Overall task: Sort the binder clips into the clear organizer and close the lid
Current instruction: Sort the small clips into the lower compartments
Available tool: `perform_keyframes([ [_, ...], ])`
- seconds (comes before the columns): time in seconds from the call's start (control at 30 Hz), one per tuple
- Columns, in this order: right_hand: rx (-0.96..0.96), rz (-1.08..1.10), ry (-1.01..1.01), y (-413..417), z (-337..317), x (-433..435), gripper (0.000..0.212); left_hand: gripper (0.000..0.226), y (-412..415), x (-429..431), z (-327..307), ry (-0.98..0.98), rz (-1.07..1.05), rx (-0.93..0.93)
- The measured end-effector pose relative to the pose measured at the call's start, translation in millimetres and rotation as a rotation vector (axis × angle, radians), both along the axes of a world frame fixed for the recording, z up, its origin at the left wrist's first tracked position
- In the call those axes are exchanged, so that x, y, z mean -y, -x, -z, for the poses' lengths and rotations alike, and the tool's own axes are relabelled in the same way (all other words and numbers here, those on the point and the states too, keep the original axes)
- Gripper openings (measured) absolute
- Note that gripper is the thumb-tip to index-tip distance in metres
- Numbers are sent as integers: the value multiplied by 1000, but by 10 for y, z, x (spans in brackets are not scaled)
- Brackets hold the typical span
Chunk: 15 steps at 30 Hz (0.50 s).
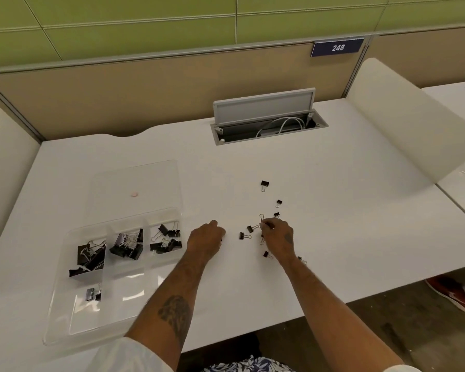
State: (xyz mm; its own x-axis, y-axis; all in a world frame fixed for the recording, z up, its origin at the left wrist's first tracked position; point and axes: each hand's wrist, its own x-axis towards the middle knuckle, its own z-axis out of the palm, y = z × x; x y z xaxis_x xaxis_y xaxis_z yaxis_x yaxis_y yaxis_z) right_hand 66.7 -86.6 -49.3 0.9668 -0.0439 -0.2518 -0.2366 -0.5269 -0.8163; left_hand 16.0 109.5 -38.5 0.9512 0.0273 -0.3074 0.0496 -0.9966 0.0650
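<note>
A clear organizer (65, 318) lies at the left of the white desk, its lid (134, 181) open and flat behind it. Black binder clips fill its back compartments: large (90, 257), medium (128, 244), small (167, 238); one more clip (93, 294) sits in a front compartment. Several small loose clips lie on the desk, among them one (264, 184) farthest back and one (244, 235) between my hands. My right hand (277, 236) pinches a small clip (262, 221) at its fingertips. My left hand (206, 238) is curled shut on the desk; anything inside it is hidden.
An open cable hatch (266, 122) with white cords sits at the back of the desk (333, 210). White dividers (403, 122) stand at both sides. A small pink disc (134, 194) shows at the lid. A red shoe (454, 294) is on the floor at right.
</note>
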Motion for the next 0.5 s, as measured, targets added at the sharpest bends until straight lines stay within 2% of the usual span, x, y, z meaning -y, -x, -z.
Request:
perform_keyframes([
  [0.1,-160,159,-320,-30,-62,-11,10,19,9,26,26,4,5,34],
  [0.2,-226,203,-477,-43,-89,-30,9,24,17,46,37,100,-54,57],
  [0.33,-248,210,-565,-12,-178,-124,9,36,-14,-1,-37,462,-260,105],
  [0.5,-236,151,-584,106,-305,-398,11,20,82,-177,-287,762,-365,226],
])
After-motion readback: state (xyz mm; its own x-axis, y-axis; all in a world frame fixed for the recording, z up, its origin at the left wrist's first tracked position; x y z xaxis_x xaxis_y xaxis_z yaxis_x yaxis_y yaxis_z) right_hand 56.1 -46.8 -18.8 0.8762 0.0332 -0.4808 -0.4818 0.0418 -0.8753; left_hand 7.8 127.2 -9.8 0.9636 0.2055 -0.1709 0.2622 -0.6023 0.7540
